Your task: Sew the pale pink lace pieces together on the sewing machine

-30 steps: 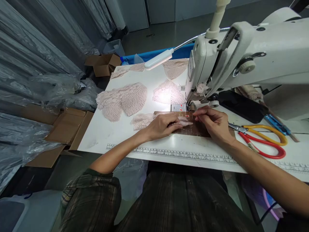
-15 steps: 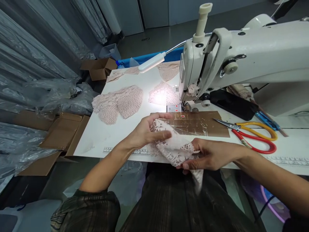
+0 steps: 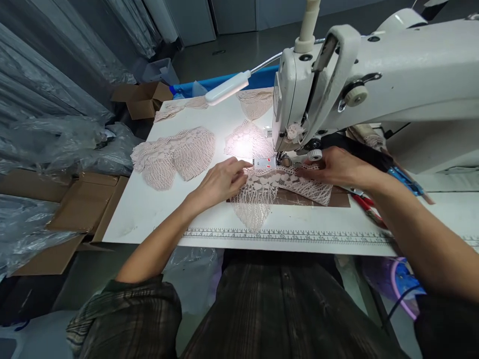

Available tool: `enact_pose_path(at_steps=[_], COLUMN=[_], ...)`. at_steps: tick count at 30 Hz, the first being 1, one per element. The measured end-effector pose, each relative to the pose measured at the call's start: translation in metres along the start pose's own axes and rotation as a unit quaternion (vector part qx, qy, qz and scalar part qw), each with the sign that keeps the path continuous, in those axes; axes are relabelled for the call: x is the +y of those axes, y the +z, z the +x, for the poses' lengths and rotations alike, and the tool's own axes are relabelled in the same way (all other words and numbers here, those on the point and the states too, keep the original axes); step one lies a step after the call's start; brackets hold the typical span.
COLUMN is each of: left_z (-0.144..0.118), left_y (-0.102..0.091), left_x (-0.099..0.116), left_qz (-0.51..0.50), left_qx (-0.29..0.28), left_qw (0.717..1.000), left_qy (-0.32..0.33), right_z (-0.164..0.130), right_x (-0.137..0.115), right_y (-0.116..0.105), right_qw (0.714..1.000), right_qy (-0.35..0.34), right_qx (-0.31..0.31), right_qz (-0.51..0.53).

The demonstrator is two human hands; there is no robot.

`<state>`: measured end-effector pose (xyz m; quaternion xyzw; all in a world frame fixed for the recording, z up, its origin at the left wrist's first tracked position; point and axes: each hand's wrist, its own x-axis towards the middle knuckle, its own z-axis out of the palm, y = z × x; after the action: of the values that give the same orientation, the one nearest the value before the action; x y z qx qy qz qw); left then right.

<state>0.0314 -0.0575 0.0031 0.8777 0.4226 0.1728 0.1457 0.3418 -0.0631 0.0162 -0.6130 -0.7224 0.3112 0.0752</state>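
Both hands, left (image 3: 220,180) and right (image 3: 335,167), press flat on lace (image 3: 277,187), needle seemingly hidden.

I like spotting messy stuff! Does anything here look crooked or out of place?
Slightly. The pale pink lace piece under both hands lies askew across the brown paper sheet, one lobe drooping toward the printed ruler strip. Red-handled scissors are half hidden beneath the right forearm.

Pale pink openwork lace piece (image 3: 279,187) on a brown sheet (image 3: 339,199), frame centre. White table (image 3: 157,207) with a black-marked ruler strip (image 3: 284,235) along its near edge. Off-white sewing machine (image 3: 374,75), upper right. Red scissor handle (image 3: 368,212), right. Brown cardboard boxes (image 3: 97,199), left. Dark plaid trousers (image 3: 284,309), bottom.
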Motion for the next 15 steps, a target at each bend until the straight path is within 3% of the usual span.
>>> enact_pose_path(at_steps=[3, 5, 8, 11, 15], left_z=[0.009, 0.011, 0.009, 0.006, 0.004], left_y=[0.015, 0.022, 0.03, 0.034, 0.036], left_x=[-0.01, -0.012, -0.012, -0.011, -0.012], left_qz=[0.118, 0.1, 0.022, 0.012, 0.012], left_qx=[0.062, 0.089, 0.039, -0.008, -0.027], left_qw=[0.988, 0.98, 0.969, 0.961, 0.967], left_qy=[0.074, 0.144, 0.244, 0.276, 0.253], right_z=[0.004, -0.003, -0.016, -0.019, -0.006], right_x=[-0.011, -0.015, -0.016, -0.014, -0.01], right_y=[0.002, 0.004, 0.004, 0.001, -0.003], right_qw=[0.992, 0.992, 0.996, 0.997, 0.995], right_qy=[0.043, 0.029, -0.023, -0.066, 0.051], right_qx=[0.064, 0.063, 0.033, -0.032, 0.06], right_qz=[-0.095, -0.107, -0.082, -0.013, -0.068])
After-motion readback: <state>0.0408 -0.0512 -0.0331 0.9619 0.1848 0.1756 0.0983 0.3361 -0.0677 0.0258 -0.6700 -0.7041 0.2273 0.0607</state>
